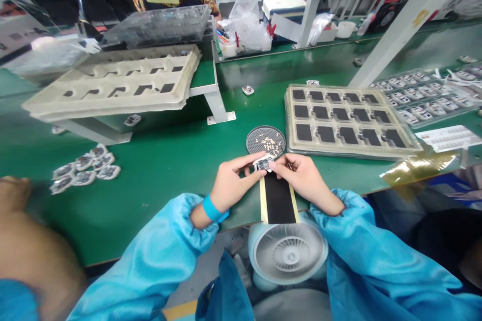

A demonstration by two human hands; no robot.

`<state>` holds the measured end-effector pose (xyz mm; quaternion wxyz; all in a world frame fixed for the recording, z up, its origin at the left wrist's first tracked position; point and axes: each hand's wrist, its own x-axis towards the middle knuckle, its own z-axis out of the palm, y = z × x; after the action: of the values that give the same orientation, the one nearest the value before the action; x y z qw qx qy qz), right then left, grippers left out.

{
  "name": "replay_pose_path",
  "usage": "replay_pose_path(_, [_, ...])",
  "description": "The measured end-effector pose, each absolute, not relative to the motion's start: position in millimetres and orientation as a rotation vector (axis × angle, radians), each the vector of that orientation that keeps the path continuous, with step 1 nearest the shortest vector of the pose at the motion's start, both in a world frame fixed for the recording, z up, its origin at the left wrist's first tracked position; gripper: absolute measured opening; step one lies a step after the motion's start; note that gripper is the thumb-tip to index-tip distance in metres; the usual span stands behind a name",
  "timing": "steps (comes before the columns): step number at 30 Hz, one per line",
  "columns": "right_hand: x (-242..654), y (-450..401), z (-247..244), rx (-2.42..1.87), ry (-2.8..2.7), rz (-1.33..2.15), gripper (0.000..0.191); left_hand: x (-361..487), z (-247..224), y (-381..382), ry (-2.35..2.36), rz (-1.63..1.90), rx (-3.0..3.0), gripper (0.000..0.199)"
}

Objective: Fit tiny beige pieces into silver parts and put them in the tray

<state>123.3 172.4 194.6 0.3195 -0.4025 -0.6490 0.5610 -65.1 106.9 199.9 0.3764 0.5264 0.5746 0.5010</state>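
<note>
Between my two hands is a small white electronic part with a dark circuit area [262, 163], held just above the bench. My left hand [235, 180] pinches its left side between thumb and fingers. On its right side, my right hand [299, 173] is closed with thumb and fingertips against the part; whether anything else is in those fingers is hidden. Directly behind sits a round dark perforated dish [253, 141] with several small cream-coloured pieces [269, 143]. Under my hands a black strip with pale yellow edges [279, 200] runs to the bench edge.
At right lies a cream tray [404, 146] with dark-lined pockets, beyond it clear trays of white parts [417, 93]. A raised stand holds another tray [113, 103] at left, near a cluster of similar parts [85, 163]. A co-worker's arm [33, 246] reaches in at left. A fan [289, 253] sits below.
</note>
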Motion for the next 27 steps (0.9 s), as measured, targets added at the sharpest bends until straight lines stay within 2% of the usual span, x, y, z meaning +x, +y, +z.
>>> replay_pose_path(4, [118.8, 171.3, 192.1, -0.962, -1.546, 1.496, 0.035, -66.1, 199.6, 108.6, 1.246, 1.234, 1.099, 0.051])
replay_pose_path(9, [115.8, 172.6, 190.9, -0.890, -1.545, 1.580, 0.033, -65.4, 201.4, 110.1, 1.132, 1.242, 0.988, 0.046])
replay_pose_path(14, [113.9, 174.7, 190.8, -0.894, -1.647, 1.523, 0.029, -62.0, 199.7, 112.2, 1.196, 1.267, 1.031, 0.044])
replay_pose_path(19, [110.6, 170.0, 191.8, -0.922, -1.626, 1.477, 0.028, -58.7, 197.4, 110.2, 1.285, 1.222, 1.072, 0.031])
replay_pose_path(27, [113.6, 163.6, 189.0, -0.945, -1.666, 1.441, 0.024, -56.0, 197.1, 102.5, 1.348, 1.258, 1.117, 0.027])
